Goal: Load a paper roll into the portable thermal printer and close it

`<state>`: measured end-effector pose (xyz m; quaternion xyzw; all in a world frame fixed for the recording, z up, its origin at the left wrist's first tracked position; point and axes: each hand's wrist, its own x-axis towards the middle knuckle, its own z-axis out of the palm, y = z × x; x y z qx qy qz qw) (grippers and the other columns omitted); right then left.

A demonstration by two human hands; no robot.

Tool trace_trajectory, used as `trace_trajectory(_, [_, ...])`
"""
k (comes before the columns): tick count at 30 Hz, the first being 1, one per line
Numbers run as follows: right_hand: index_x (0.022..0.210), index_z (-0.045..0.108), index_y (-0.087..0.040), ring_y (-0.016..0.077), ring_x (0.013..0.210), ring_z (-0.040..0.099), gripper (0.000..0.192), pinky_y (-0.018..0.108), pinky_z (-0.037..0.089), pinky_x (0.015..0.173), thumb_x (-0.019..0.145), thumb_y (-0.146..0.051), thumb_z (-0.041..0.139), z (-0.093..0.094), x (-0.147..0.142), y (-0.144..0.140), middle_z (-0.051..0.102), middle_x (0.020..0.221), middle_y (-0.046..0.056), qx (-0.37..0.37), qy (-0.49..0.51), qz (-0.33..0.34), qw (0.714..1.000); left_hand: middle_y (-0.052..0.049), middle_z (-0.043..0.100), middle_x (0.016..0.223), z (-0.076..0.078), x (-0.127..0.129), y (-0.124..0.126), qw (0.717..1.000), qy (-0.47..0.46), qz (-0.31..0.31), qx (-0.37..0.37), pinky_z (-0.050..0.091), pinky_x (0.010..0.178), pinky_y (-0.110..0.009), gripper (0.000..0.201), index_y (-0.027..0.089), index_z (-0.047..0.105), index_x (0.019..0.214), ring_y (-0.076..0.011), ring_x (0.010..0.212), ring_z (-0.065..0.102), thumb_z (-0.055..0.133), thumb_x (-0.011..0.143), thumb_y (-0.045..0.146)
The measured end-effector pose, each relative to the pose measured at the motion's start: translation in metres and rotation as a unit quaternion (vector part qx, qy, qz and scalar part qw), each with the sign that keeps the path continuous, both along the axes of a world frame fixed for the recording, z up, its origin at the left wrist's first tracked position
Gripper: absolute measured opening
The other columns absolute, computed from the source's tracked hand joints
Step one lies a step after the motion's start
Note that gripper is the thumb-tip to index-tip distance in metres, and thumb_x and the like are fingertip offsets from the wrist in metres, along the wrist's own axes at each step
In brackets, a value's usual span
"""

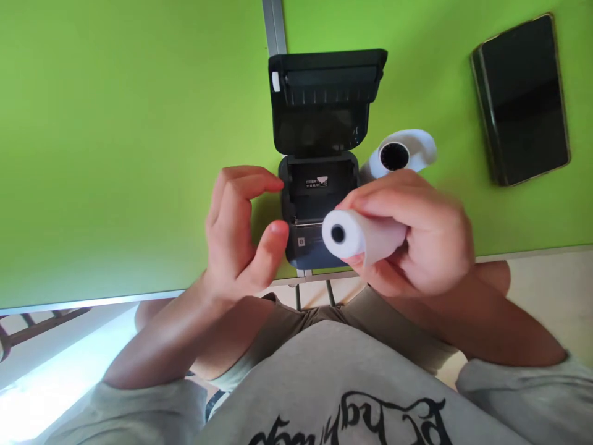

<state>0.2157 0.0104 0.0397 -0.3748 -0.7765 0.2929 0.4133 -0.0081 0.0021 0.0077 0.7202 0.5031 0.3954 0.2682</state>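
A small black receipt printer (319, 191) stands at the table's front edge with its lid (319, 123) tipped up and back, so its paper bay shows. My right hand (424, 238) grips a white paper roll (382, 238), held over the printer's front right corner; the roll's dark core faces left. My left hand (245, 228) is beside the printer's left side, thumb and fingers apart, the fingertips at or very near its edge. Behind my right hand, a second roll (421, 148) with a wide black core and a loose curl of white paper lies by the printer's right side, partly hidden.
A dark phone (525, 102) rests on top of a dark box-like object at the right of the green table (130, 123). A grey metal strip (275, 28) runs between the tabletop panels behind the printer. The table's front edge is close to my lap.
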Motion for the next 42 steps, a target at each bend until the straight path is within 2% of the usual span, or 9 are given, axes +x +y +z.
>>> trace_trajectory(5, [0.129,0.052,-0.028,0.0176,0.105,0.067,0.033,0.036,0.059,0.088,0.097,-0.032,0.048,0.012,-0.013,-0.002,0.069,0.12,0.002,-0.016,-0.051,-0.018,0.998,-0.011,0.056,0.119,-0.004,0.001,0.003,0.999,0.009,-0.024,-0.037,0.056,0.092,-0.048,0.037,0.027,0.049,0.125,-0.0281,0.112,0.061,0.047,0.1,0.054])
trace_trajectory(9, [0.125,0.052,-0.021,0.0122,0.111,0.065,0.032,0.029,0.054,0.097,0.093,-0.021,0.052,0.029,-0.014,0.012,0.068,0.122,0.001,0.024,-0.054,-0.016,0.998,-0.011,0.057,0.119,-0.007,-0.001,0.002,0.999,0.039,-0.034,0.001,0.058,0.091,-0.045,0.04,0.024,0.045,0.128,-0.0265,0.111,0.062,0.048,0.101,0.053])
trace_trajectory(13, [0.114,0.056,-0.022,0.0164,0.099,0.067,0.024,0.035,0.053,0.091,0.089,-0.021,0.058,0.043,-0.008,0.027,0.071,0.11,0.0,0.053,-0.227,-0.041,0.972,-0.011,0.058,0.121,-0.007,-0.001,0.001,0.999,0.037,-0.029,-0.008,0.058,0.091,-0.043,0.04,0.026,0.044,0.13,-0.0258,0.111,0.062,0.047,0.101,0.054])
trace_trajectory(17, [0.102,0.059,-0.021,0.0215,0.097,0.068,0.014,0.04,0.048,0.084,0.089,-0.021,0.063,0.03,-0.008,0.029,0.074,0.105,0.0,0.115,-0.321,-0.069,0.938,-0.012,0.057,0.121,-0.003,-0.001,0.001,0.998,0.045,-0.032,-0.015,0.057,0.091,-0.043,0.04,0.024,0.046,0.13,-0.0253,0.111,0.061,0.047,0.102,0.052])
trace_trajectory(21, [0.094,0.055,-0.02,0.0205,0.103,0.07,0.011,0.038,0.044,0.086,0.089,-0.013,0.061,0.016,-0.015,0.027,0.076,0.105,-0.003,0.118,-0.335,-0.073,0.932,-0.011,0.056,0.12,-0.003,-0.001,0.002,0.998,0.047,-0.038,-0.013,0.056,0.093,-0.045,0.04,0.025,0.046,0.131,-0.026,0.112,0.06,0.047,0.102,0.052])
trace_trajectory(26, [0.091,0.058,-0.019,0.0203,0.1,0.071,0.009,0.038,0.042,0.084,0.09,-0.011,0.059,0.015,-0.017,0.03,0.077,0.1,-0.004,0.11,-0.343,-0.086,0.929,-0.012,0.055,0.12,-0.004,-0.001,0.003,0.998,0.041,-0.039,-0.007,0.056,0.094,-0.045,0.041,0.022,0.047,0.131,-0.0256,0.113,0.059,0.049,0.101,0.05])
trace_trajectory(31, [0.085,0.064,-0.022,0.0179,0.111,0.069,0.011,0.039,0.045,0.09,0.095,-0.022,0.06,0.019,-0.016,0.031,0.077,0.111,-0.004,0.102,-0.322,-0.053,0.94,-0.011,0.053,0.121,-0.005,-0.001,0.002,0.998,0.024,-0.046,-0.019,0.055,0.096,-0.044,0.04,0.024,0.046,0.133,-0.0248,0.114,0.057,0.05,0.101,0.048])
trace_trajectory(37, [0.073,0.06,-0.021,0.0186,0.098,0.062,0.019,0.036,0.042,0.082,0.092,-0.021,0.065,0.028,-0.012,0.026,0.069,0.085,-0.002,0.08,-0.302,0.033,0.949,-0.009,0.053,0.123,-0.01,-0.003,0.0,0.998,-0.013,-0.048,-0.036,0.054,0.095,-0.048,0.049,0.029,0.045,0.137,-0.0267,0.115,0.058,0.037,0.102,0.063])
trace_trajectory(42, [0.074,0.064,-0.023,0.0173,0.1,0.059,0.021,0.04,0.039,0.089,0.095,-0.026,0.064,0.034,-0.008,0.025,0.068,0.087,-0.004,0.046,-0.28,0.128,0.95,-0.008,0.052,0.122,-0.008,-0.001,0.001,0.999,0.024,-0.038,-0.028,0.056,0.093,-0.048,0.055,0.028,0.042,0.134,-0.0261,0.114,0.058,0.054,0.095,0.064])
